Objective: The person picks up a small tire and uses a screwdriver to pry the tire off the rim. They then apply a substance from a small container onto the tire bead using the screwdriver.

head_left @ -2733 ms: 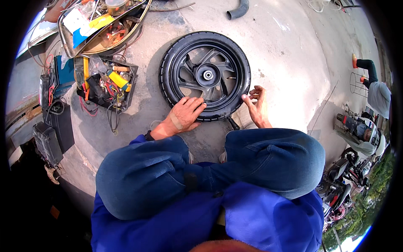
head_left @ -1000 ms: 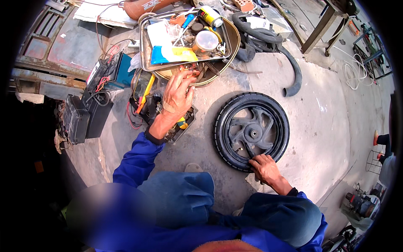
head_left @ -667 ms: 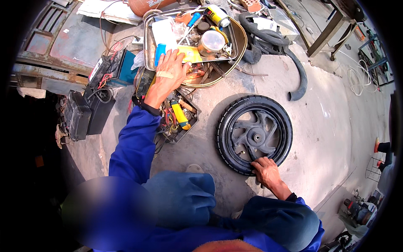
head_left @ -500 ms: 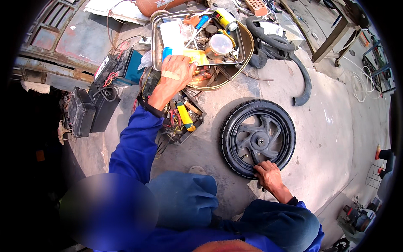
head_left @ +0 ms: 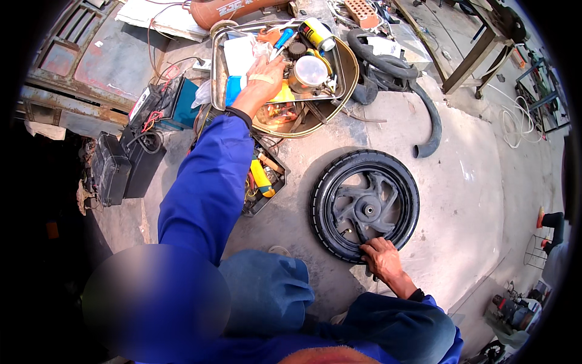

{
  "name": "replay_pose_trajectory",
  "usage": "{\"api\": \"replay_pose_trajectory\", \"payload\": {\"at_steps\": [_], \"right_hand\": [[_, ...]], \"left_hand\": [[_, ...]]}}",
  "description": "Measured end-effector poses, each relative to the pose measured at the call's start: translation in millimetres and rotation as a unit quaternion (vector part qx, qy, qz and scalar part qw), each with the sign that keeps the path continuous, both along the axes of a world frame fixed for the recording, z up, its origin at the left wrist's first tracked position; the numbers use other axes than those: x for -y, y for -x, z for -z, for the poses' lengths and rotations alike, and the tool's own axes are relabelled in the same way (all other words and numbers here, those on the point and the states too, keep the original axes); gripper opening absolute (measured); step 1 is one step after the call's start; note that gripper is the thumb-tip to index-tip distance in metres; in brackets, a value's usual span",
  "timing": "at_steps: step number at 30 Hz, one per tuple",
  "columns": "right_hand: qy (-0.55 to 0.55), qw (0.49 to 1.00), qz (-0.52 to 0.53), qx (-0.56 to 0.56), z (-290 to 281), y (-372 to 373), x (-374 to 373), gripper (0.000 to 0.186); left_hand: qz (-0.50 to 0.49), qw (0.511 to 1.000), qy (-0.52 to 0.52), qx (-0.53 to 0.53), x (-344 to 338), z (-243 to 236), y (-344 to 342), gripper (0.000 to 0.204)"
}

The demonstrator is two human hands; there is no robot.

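My left hand (head_left: 265,80) reaches into a metal tray (head_left: 217,73) of mixed parts, its fingers stretched forward among small items, with nothing clearly in them. Near the fingertips lie a blue-handled screwdriver (head_left: 284,39), a white sheet (head_left: 237,56) and a clear round tub (head_left: 310,71). A black tyre on a dark spoked wheel (head_left: 368,210) lies flat on the floor. At the wheel's near edge my right hand (head_left: 384,258) is closed round a dark bar (head_left: 362,233), mostly hidden by the fingers; its end pokes out below the hand.
The tray sits on a brass-coloured basin (head_left: 303,131). Beside it are a tool box (head_left: 280,179) with a yellow-handled tool, black batteries (head_left: 144,161) and a thick black hose (head_left: 431,118). A red-brown cylinder (head_left: 233,9) and a brick (head_left: 365,13) lie farther back. My knees are close to the wheel.
My left hand has moved from the tray's near left edge farther in, toward the middle of its contents. My right hand stays at the wheel's edge. The whole view has shifted slightly.
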State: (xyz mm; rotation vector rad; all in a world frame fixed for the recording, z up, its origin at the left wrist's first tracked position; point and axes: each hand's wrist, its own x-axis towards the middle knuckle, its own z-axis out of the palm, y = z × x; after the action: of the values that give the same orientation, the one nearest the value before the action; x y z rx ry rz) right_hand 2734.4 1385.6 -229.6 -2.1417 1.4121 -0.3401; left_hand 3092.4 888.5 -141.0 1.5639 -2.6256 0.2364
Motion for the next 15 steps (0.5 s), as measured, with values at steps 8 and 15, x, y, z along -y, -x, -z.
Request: {"api": "replay_pose_trajectory", "payload": {"at_steps": [8,15], "right_hand": [[-0.021,1.0,-0.009,0.0,0,9,-3,0.036],[-0.001,1.0,-0.012,-0.012,13,10,-1,0.036]], "left_hand": [[-0.003,0.998,-0.001,-0.066,-1,7,31,0.03],[0.093,0.97,0.125,-0.187,-85,-46,61,0.038]]}}
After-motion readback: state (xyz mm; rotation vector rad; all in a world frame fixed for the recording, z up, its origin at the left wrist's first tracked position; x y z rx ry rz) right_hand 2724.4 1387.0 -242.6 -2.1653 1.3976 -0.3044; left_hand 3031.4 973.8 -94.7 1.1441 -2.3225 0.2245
